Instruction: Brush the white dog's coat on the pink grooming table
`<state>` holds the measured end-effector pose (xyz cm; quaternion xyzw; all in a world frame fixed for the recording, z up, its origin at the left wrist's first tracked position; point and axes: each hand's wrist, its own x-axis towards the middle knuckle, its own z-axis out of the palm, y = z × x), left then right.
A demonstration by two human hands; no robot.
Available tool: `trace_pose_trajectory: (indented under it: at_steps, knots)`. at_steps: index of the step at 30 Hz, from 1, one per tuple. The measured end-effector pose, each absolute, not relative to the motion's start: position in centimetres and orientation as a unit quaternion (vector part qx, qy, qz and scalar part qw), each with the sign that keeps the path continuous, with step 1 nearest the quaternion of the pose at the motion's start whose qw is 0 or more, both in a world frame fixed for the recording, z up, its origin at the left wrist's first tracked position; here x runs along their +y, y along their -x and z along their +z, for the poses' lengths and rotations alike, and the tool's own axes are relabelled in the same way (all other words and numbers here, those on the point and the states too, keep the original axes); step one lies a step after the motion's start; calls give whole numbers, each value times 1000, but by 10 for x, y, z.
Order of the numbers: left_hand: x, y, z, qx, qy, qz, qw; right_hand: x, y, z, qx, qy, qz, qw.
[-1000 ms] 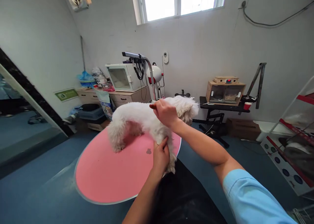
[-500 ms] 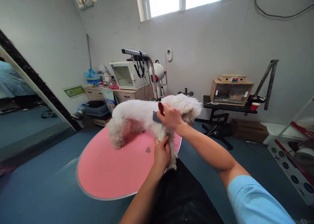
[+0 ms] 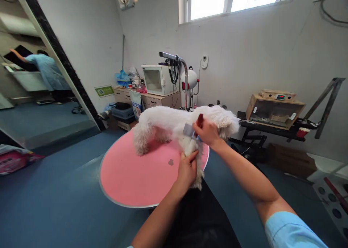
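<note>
Evidently the work is on a white dog point(image 3: 165, 116), which stands across the far and right parts of a round pink table point(image 3: 136, 181), rump at about eleven o'clock and head past the edge near two, taking twelve as straight away from the person. A slicker brush point(image 3: 188, 130) lies at its shoulder, the grey head against the fur. The right hand point(image 3: 208, 132) is closed around the brush's reddish-brown handle; the left hand point(image 3: 188, 168), at about three o'clock, has fingers and thumb wrapped round a foreleg point(image 3: 187, 145).

The back looks short and smooth, the legs and head shaggier, so brushing seems under way at the shoulder, with the held leg perhaps left to do. How much coat has been covered cannot be told, and the far flank is hidden.

Farther out, a grooming arm point(image 3: 186, 83) and a white cabinet point(image 3: 166, 79) stand near twelve o'clock, a wooden box point(image 3: 274, 114) towards two.
</note>
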<state>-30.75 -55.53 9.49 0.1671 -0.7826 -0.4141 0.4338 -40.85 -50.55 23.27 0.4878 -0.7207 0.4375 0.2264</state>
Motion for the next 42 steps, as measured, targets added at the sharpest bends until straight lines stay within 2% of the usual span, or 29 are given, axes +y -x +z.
trace_pose_trajectory:
  at_steps: [2, 6, 10, 14, 17, 18, 21, 22, 25, 26, 30, 34, 38, 42]
  knots:
    - [-556, 307, 94, -774, -162, -425, 441, -504, 408, 233, -691, -473, 474, 272]
    - [-555, 305, 92, -768, -142, -449, 434, -501, 403, 232, -711, -550, 407, 159]
    - [-554, 303, 90, -742, -121, -483, 449, -501, 401, 231, -702, -498, 440, 256]
    - [-554, 301, 87, -743, -112, -486, 447, -501, 404, 234, -730, -527, 380, 213]
    - [-556, 299, 85, -740, -122, -485, 450, -499, 407, 235, -715, -449, 443, 301]
    - [-557, 298, 84, -742, -122, -485, 447, -498, 407, 233, -702, -460, 456, 296]
    - [-560, 296, 83, -742, -126, -494, 436, -498, 407, 228, -707, -531, 426, 194]
    - [-561, 295, 84, -741, -130, -496, 434, -499, 408, 227, -718, -523, 420, 183]
    - [-563, 294, 87, -739, -143, -502, 426, -500, 413, 224, -715, -426, 486, 269]
    - [-563, 294, 88, -738, -146, -504, 424, -500, 415, 224, -702, -423, 504, 275]
    - [-564, 295, 89, -732, -156, -519, 414, -500, 424, 223, -711, -491, 477, 159]
    - [-564, 296, 89, -723, -161, -536, 404, -498, 430, 225, -712, -385, 530, 252]
    - [-564, 295, 90, -723, -161, -539, 402, -499, 430, 224, -702, -506, 480, 143]
    - [-563, 295, 91, -718, -163, -540, 408, -501, 432, 226, -692, -420, 543, 223]
